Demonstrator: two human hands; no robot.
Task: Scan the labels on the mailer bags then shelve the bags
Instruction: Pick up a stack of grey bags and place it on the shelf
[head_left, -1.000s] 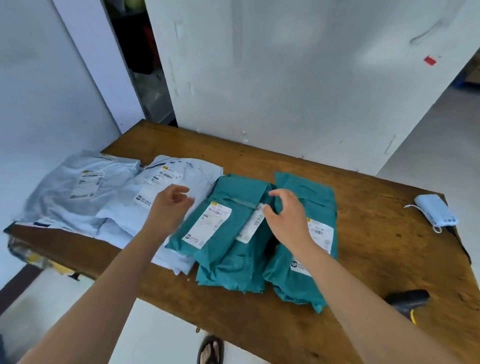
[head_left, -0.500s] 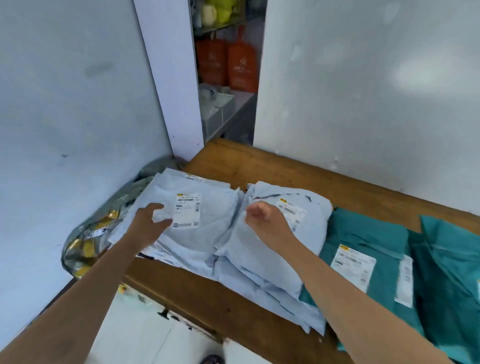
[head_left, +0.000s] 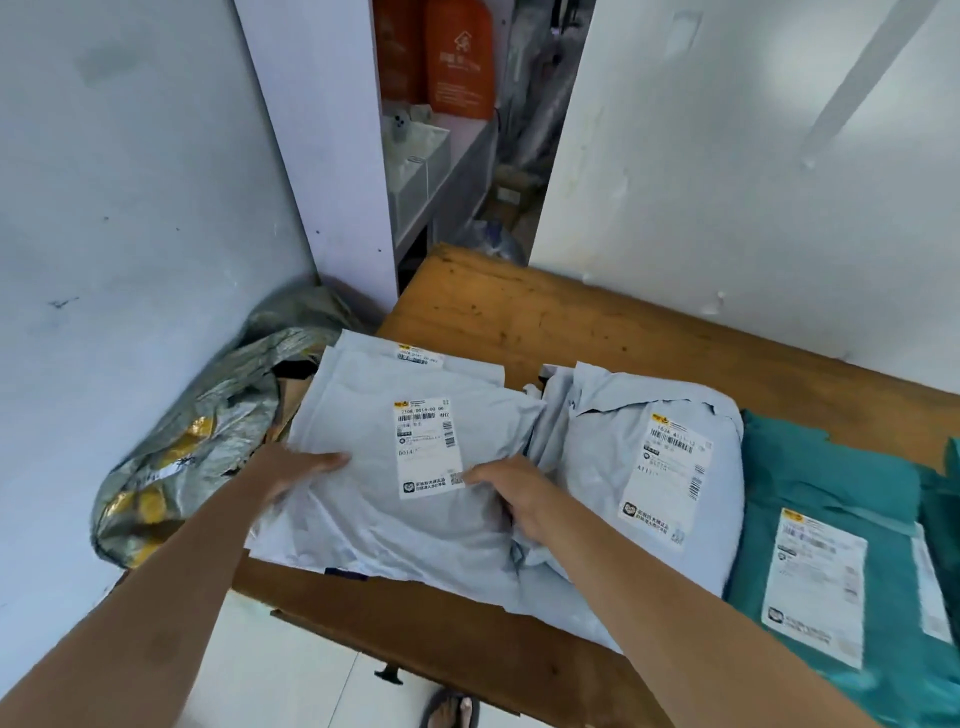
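A light grey mailer bag (head_left: 374, 457) with a white label (head_left: 429, 448) lies at the left end of the wooden table (head_left: 545, 317). My left hand (head_left: 298, 470) grips its left edge, thumb on top. My right hand (head_left: 511, 493) grips its right edge beside the label. Another grey bag's label (head_left: 418, 355) peeks out from beneath it at the back. A second light grey mailer bag (head_left: 639, 467) with its own label lies just to the right. Teal mailer bags (head_left: 852, 525) lie further right.
A silver and yellow foil sack (head_left: 208, 431) sits in the corner left of the table. Behind a white pillar, shelves (head_left: 447, 171) hold orange bags and clear boxes. White walls stand close at left and behind. A sandalled foot (head_left: 452, 712) shows below the table edge.
The view swung left from the teal bags to the grey ones. Both hands moved left and took hold of the left grey mailer bag by its two side edges.
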